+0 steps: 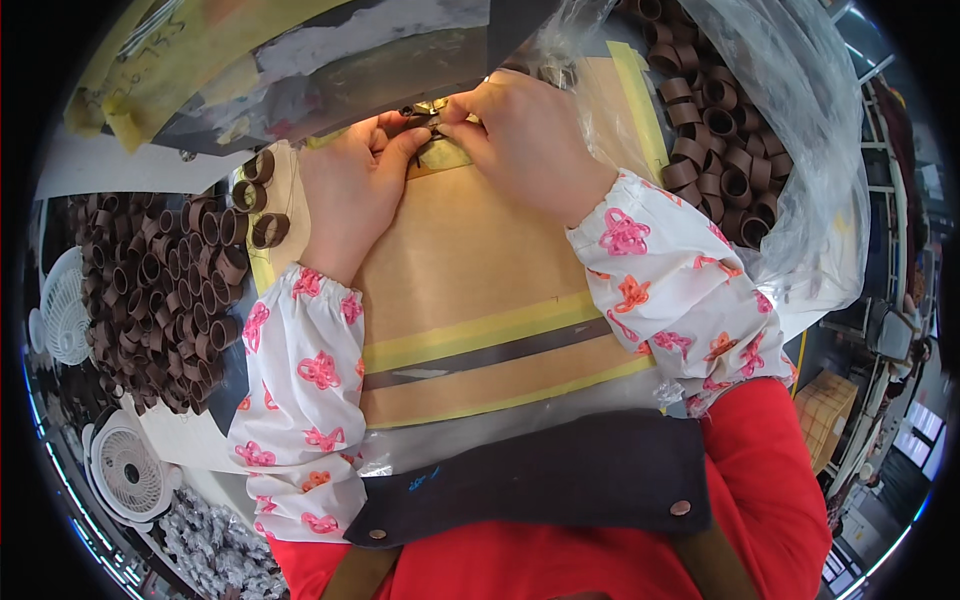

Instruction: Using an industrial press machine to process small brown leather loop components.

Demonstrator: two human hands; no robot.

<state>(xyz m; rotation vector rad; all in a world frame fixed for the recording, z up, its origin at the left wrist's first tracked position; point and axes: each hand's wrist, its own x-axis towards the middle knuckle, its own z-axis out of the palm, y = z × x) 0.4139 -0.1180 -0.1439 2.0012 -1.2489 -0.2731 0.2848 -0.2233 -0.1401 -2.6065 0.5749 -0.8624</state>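
My hands meet under the lit head of what looks like a sewing machine, close to its small metal parts. A dark brown strip, of the same colour as the loops around, is pinched between the thumb and fingers of my left hand. My right hand is closed, thumb against bent fingers, just right of the metal parts; what lies in its pinch is hidden. Beside my left wrist, a few brown loops rest at the edge of the work surface.
A large heap of brown loops lies on the left. More loops sit in a clear plastic bag at the right. White fans stand at far left. A dark apron flap covers the near edge.
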